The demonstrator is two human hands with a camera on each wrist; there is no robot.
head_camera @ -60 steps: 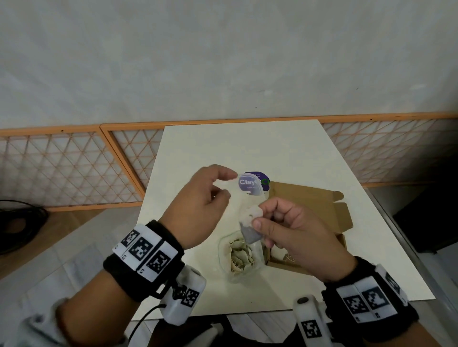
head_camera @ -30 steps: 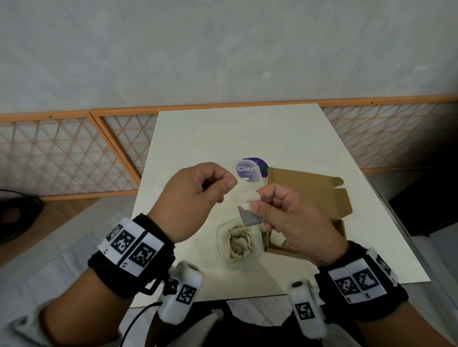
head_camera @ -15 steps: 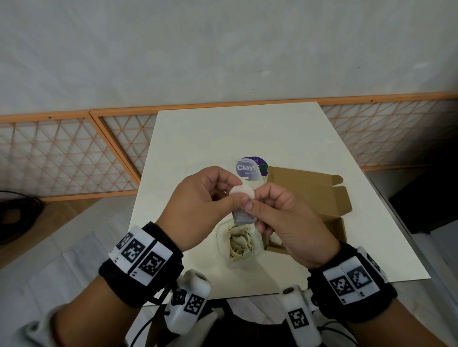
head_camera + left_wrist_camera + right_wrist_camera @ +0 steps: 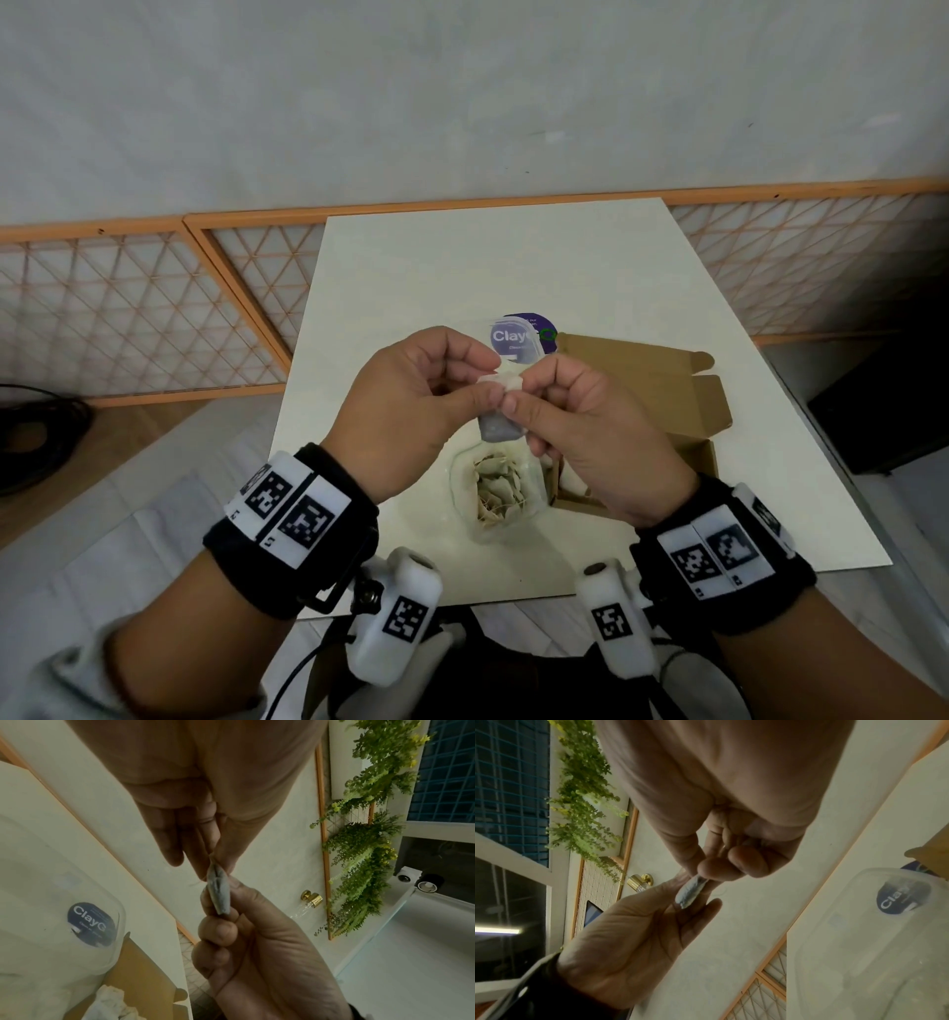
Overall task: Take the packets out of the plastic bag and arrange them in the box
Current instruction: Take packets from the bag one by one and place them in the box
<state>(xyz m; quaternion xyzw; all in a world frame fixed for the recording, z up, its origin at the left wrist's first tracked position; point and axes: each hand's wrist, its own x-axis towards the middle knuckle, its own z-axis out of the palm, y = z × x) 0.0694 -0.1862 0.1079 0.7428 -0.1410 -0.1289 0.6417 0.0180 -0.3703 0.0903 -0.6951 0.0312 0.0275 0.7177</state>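
Observation:
A small grey-white packet [image 4: 499,429] hangs in the air between both hands, above the bag. My left hand [image 4: 482,395] pinches its top left corner with thumb and forefinger. My right hand [image 4: 513,400] pinches the top right, its other fingers curled beside the packet. In the left wrist view the packet [image 4: 218,892] shows edge-on between the fingertips. The clear plastic bag [image 4: 500,496] stands open on the table with several beige packets inside; its purple "Clay" label [image 4: 518,336] shows behind the hands. The open brown cardboard box [image 4: 647,390] lies right of the bag, partly hidden by my right hand.
The white table [image 4: 462,267] ends at an orange lattice rail [image 4: 154,308] on the far and left sides. A dark object [image 4: 883,401] stands on the floor to the right. Black cables [image 4: 36,437] lie on the floor at left.
My left hand came in from the left and took hold of the packet that my right hand was holding alone. Both hands now meet over the bag.

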